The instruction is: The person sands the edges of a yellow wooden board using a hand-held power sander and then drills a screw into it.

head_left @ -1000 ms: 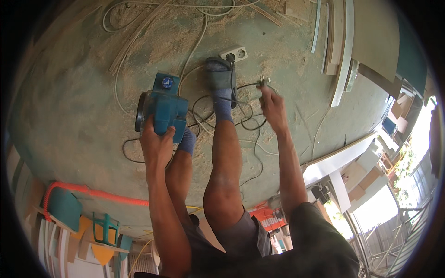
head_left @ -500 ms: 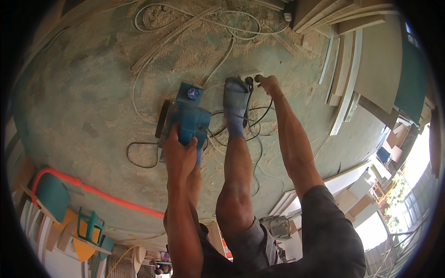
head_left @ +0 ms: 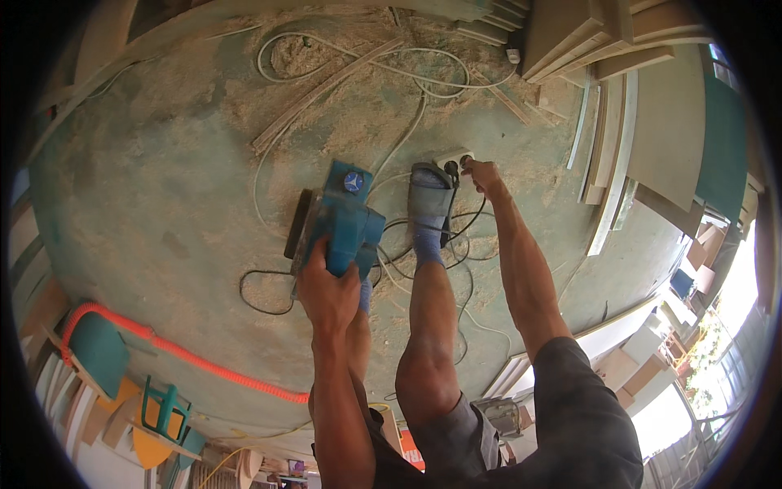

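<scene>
Head view: fingers of the right hand (head_left: pixel 486 175) drawn narrow around a dark plug (head_left: pixel 465 162), right at one end of a pale socket block (head_left: pixel 453 152); cannot tell whether pushed fully home. Just to the left, at the same block, a second black plug (head_left: pixel 451 169). With the left hand (head_left: pixel 330 287), gripping a blue power tool (head_left: pixel 346 232), left of the block and nearer the body, long axis pointing roughly away from the legs, knob at the far end. Between both hands, a sandalled foot (head_left: pixel 431 198) and looping dark cord (head_left: pixel 478 213). Block near the right hand, well apart from the left. Underneath, a greenish floor (head_left: pixel 183 183) strewn with sawdust; farther out, stacked boards (head_left: pixel 668 122) to the right, an orange coiled hose (head_left: pixel 204 367) and a green stool (head_left: pixel 165 411) lower left.
</scene>
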Tool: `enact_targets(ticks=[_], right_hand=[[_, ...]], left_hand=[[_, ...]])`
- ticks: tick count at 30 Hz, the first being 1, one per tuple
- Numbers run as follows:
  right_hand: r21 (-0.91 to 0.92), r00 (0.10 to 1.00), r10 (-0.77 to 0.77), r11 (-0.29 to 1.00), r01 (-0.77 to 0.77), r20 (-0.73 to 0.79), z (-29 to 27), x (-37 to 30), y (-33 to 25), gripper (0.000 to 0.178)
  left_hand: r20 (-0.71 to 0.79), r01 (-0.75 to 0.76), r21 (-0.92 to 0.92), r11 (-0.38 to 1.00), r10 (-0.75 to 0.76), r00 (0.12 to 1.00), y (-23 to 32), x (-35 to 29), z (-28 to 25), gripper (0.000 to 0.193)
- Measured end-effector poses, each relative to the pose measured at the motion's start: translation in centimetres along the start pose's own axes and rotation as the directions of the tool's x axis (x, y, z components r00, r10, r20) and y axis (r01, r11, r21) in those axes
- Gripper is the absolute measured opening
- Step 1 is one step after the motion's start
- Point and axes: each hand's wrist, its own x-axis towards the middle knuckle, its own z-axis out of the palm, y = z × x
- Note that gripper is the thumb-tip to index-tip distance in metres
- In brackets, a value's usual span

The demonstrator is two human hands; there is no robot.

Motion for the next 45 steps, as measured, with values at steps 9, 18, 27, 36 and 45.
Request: enact_targets(ticks=[9, 18, 27, 36, 45], right_hand=[[0.023, 0.999, 0.007, 1.0, -0.008, 0.049, -0.1, 1.1, -0.2, 0.034], [-0.13, 0.998, -0.051, 0.99, 0.056, 0.042, -1.0, 1.3, 0.1, 0.035], [-0.003, 0.999, 0.014, 1.0, -0.013, 0.036, 2.4, 2.3, -0.5, 0.029], [-0.25, 0.98, 0.01, 0.966, -0.061, -0.2, 4.3, 5.9, 0.8, 0.022], [-0.083, 0.985, -0.022, 0.996, 0.007, -0.173, 1.2, 4.9, 2.0, 0.039]], left_hand=[[-0.003, 0.107, -0.183, 0.977, -0.11, 0.994, 0.2, -0.2, 0.2, 0.048], [0.015, 0.068, -0.081, 0.994, -0.067, 0.998, 0.6, -0.9, 0.1, 0.043], [-0.009, 0.012, -0.022, 1.0, -0.012, 1.0, 1.0, -0.8, 0.0, 0.049], [0.076, 0.062, -0.012, 0.998, -0.061, 0.995, 1.5, -0.4, 0.8, 0.048], [0.112, 0.048, -0.057, 0.997, -0.042, 0.993, -1.0, 0.9, -0.5, 0.055]])
